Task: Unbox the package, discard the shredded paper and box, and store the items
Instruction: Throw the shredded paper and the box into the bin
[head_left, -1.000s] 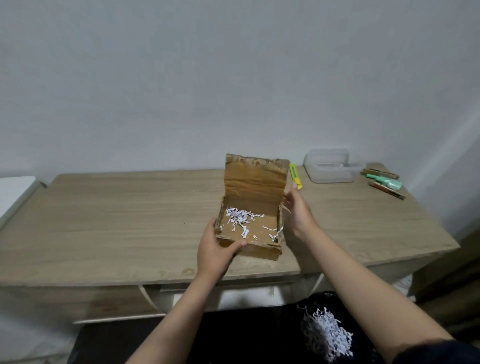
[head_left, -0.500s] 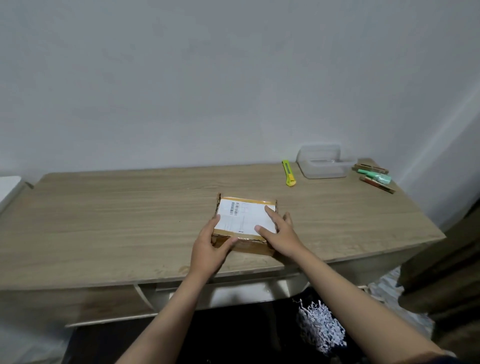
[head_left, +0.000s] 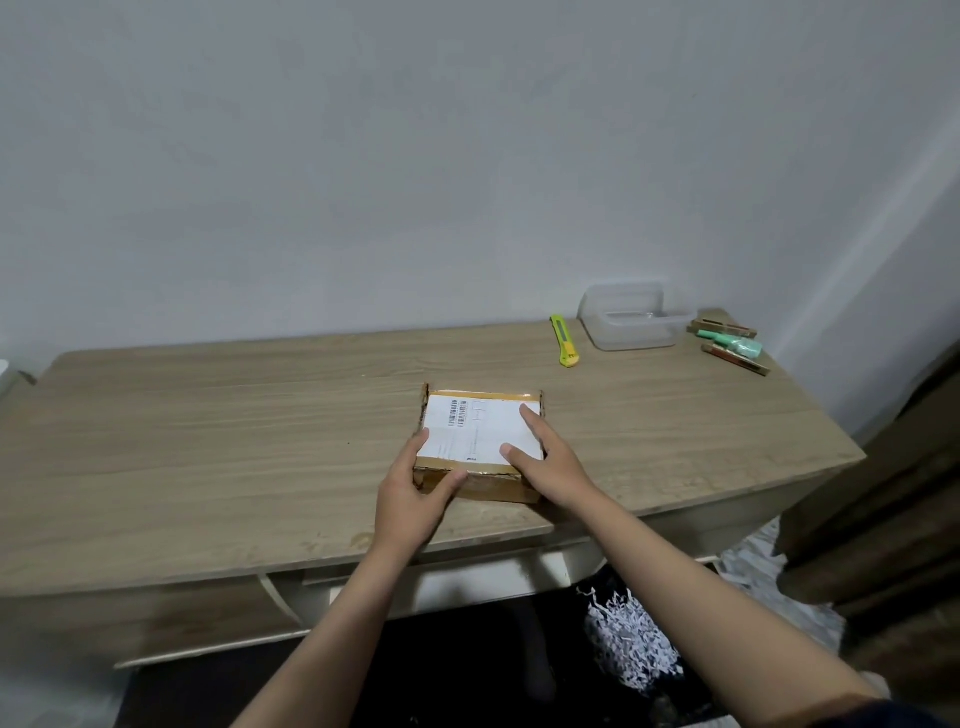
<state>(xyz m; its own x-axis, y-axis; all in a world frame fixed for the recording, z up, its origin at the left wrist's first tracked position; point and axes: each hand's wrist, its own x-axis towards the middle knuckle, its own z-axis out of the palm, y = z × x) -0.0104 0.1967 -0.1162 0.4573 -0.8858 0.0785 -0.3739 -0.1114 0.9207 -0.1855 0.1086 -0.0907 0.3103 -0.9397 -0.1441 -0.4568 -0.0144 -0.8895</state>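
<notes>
A small cardboard box (head_left: 475, 421) with a white shipping label lies closed on the wooden desk (head_left: 208, 441), near its front edge. My left hand (head_left: 415, 499) grips the box's front left corner, thumb on the front wall. My right hand (head_left: 545, 462) lies flat on the lid at the right, fingers spread on the label. Shredded white paper (head_left: 631, 642) sits in a black bag below the desk's front edge, at the right.
A yellow utility knife (head_left: 563, 340) lies at the back of the desk. To its right stands a clear plastic container (head_left: 631, 325), with a green marker (head_left: 732, 345) and brown pens (head_left: 735, 358) beside it. A dark curtain (head_left: 893, 493) hangs at the right.
One second ago the box lid stood open with paper shreds inside. My right hand pushed the lid down; the box is closed and both hands stay on it.
</notes>
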